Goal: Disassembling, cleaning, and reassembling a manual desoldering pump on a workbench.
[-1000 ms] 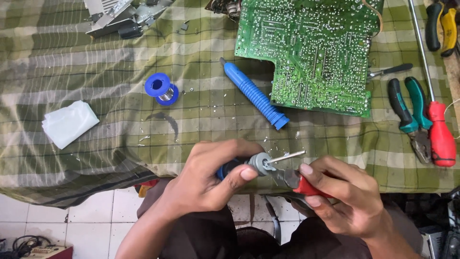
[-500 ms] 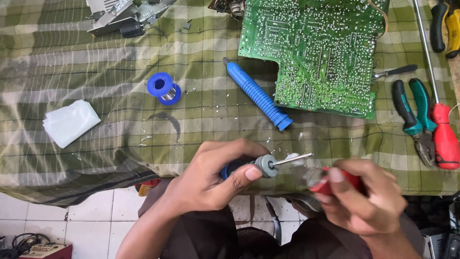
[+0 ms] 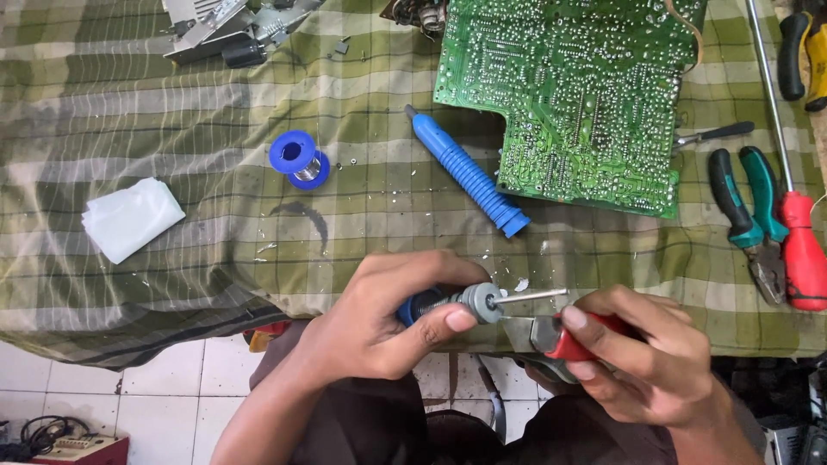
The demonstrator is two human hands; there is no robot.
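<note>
Far left: white folded cloth [image 3: 132, 219] lies flat on the green plaid cover of the surface [image 3: 172, 103]. Grey metal parts [image 3: 226, 33] at top edge, cut off by the frame; their kind cannot be made out. Blue spool of solder wire [image 3: 298, 158] sits right of the cloth, well apart from it.

Left hand [image 3: 388, 323]: forearm enters from bottom centre, wrist bent toward the right. Fingers curled tight around the blue handle of a soldering iron [image 3: 478, 301], thumb pressed near the grey collar. Handle mostly hidden by the fingers; only a short blue part, the collar and the thin metal tip show. Iron held roughly level at the near edge of the surface, tip pointing right.

Centre: blue desoldering pump [image 3: 469, 172] lies diagonally, just beside the lower left corner of the green circuit board [image 3: 577, 95], solder side up, top cut off.

Right hand [image 3: 642, 357]: forearm enters from bottom right. Fingers closed on a red-handled tool [image 3: 560, 336]; grey metal part sits just under the iron's tip. Tool largely covered, type unclear; contact with the tip cannot be told.

Far right: teal-handled pliers [image 3: 748, 207], red-handled screwdriver [image 3: 797, 241] beside them, long shaft reaching the top edge.
</note>
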